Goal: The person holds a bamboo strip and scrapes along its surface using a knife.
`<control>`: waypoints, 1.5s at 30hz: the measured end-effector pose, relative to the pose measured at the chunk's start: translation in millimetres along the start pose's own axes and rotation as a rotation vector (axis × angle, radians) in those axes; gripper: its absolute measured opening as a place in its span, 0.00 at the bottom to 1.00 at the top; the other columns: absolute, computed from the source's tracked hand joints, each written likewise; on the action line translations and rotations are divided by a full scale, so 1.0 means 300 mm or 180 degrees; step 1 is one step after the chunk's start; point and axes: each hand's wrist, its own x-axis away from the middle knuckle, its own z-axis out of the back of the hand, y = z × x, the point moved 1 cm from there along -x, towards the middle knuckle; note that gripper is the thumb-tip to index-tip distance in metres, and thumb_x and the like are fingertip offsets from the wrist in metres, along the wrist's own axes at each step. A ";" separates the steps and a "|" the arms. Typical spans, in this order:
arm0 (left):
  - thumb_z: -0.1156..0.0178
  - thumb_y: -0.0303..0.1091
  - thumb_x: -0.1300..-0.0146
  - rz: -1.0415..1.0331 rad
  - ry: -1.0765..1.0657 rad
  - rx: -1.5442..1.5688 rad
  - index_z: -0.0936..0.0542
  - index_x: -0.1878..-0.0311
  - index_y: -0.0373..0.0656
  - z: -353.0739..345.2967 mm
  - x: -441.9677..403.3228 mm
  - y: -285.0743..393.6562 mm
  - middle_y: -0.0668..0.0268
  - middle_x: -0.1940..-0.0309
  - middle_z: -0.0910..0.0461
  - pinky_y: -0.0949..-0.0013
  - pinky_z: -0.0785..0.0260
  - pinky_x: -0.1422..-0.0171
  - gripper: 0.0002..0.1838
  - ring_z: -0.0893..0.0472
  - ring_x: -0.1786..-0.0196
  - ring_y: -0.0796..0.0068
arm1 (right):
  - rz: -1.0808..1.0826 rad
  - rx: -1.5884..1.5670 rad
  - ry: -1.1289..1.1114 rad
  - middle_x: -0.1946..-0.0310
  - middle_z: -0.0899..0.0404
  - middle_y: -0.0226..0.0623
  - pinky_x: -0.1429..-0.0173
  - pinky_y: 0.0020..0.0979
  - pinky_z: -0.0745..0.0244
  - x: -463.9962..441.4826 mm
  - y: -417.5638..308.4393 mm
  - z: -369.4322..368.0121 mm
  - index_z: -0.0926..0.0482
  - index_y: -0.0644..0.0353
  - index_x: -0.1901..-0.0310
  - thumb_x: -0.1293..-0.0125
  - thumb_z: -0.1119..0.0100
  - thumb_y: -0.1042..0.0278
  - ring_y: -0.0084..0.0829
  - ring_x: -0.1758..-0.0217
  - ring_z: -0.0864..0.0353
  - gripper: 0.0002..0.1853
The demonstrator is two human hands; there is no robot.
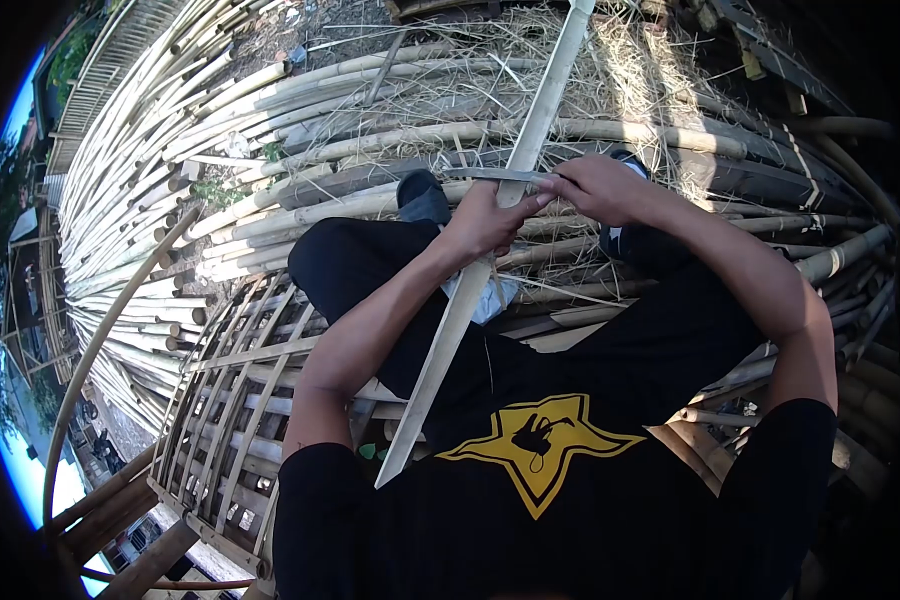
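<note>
Bamboo poles (260, 80) spread over the ground, laid mostly lengthwise alongside one another, which probably keeps the pile stable enough to sit on. A slatted frame (235, 420) stands by the person's left side. The legs (345, 270) are bent and spread, seemingly to leave working room between them. There the long strip (538, 135) slants, its near end by the shirt; whether it touches, I cannot tell. The left hand (485, 220) is closed around the strip near its middle, likely to steady it. The right hand (605, 188) grips the knife (495, 174), blade across the strip just beyond the left fingers, presumably for control. Thin shavings (620, 85) litter the poles beyond.
</note>
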 end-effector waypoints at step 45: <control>0.49 0.50 0.30 0.0716 -0.0399 0.0576 0.36 0.71 0.45 -0.008 0.066 -0.009 0.78 0.87 0.42 0.79 0.46 0.87 0.20 0.42 0.89 0.88 | -0.1396 0.0684 0.0468 0.76 0.23 0.52 0.59 0.49 0.29 0.017 0.329 0.213 0.22 0.64 0.67 0.30 0.61 0.41 0.52 0.69 0.23 0.30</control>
